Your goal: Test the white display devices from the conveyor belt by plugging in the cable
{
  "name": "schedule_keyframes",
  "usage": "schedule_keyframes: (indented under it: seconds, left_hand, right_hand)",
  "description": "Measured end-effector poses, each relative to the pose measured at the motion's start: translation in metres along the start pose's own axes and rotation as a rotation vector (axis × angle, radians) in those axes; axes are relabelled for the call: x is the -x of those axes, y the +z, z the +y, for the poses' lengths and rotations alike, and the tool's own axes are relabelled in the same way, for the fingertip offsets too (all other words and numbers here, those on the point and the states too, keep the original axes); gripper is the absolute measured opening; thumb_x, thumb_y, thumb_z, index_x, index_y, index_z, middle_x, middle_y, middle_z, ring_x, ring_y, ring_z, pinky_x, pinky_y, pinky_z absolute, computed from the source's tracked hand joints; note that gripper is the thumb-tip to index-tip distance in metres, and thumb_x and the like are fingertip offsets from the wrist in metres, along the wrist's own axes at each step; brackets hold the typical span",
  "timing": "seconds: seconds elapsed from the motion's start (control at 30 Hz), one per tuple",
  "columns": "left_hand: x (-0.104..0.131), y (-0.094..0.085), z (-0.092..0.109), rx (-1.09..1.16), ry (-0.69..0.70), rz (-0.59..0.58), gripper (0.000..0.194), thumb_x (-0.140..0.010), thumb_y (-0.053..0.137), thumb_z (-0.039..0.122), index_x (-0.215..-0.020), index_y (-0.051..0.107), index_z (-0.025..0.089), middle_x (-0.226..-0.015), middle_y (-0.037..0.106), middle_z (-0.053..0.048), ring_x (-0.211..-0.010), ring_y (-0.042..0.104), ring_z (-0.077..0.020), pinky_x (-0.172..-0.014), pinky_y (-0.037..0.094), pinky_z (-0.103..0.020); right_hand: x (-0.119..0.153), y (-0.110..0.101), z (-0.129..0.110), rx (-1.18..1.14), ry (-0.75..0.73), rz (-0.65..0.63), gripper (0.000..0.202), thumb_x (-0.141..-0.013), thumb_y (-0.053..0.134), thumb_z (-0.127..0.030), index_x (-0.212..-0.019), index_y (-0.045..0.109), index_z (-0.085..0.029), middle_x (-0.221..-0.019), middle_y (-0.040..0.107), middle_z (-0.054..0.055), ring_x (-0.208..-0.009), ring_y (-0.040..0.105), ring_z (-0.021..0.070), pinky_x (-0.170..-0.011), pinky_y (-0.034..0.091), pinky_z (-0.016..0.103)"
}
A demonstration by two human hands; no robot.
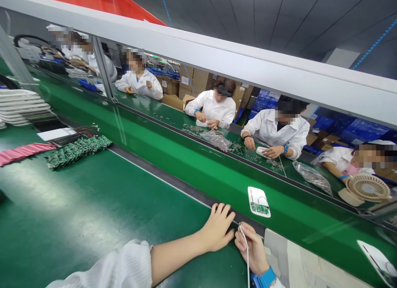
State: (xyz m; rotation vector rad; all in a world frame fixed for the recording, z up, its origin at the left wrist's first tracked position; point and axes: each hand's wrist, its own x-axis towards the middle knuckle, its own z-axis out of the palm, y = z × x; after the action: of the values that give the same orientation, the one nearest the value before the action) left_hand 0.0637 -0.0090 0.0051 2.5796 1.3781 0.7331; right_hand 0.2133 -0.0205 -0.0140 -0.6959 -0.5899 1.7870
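Note:
My left hand (218,229) reaches over the bench edge with its fingers spread, holding nothing. Just to its right, my right hand (252,247) pinches a white cable (247,255) near its tip, and the cable hangs down out of the picture. A blue wrist strap (263,277) circles my right wrist. On the green conveyor belt (198,168) beyond my hands lies a white plastic housing (258,193) with a green circuit board and a dark wire in it. The housing is apart from both hands.
A second white housing (375,255) lies on the belt at the right. Circuit boards (79,151), pink pouches (26,152) and stacked white housings (23,106) sit on the left bench. Several co-workers in white coats sit across, near bags of small parts (217,140) and a fan (369,188).

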Motion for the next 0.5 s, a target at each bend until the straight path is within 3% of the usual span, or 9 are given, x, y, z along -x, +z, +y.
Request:
schedule_keyframes:
  seconds: [0.5]
  left_hand:
    - [-0.0002,-0.0019,0.0004,0.001,-0.004,-0.007,0.031,-0.076,0.051,0.030,-0.103,0.044,0.019,-0.111,0.042,-0.008,-0.102,0.034,-0.0247,-0.093,0.026,-0.045]
  right_hand:
    - [0.0008,0.0010,0.0000,-0.004,-0.002,0.015,0.013,-0.067,0.069,-0.017,-0.062,0.058,-0.015,-0.049,0.041,-0.006,-0.037,0.023,0.0028,-0.034,0.025,0.015]
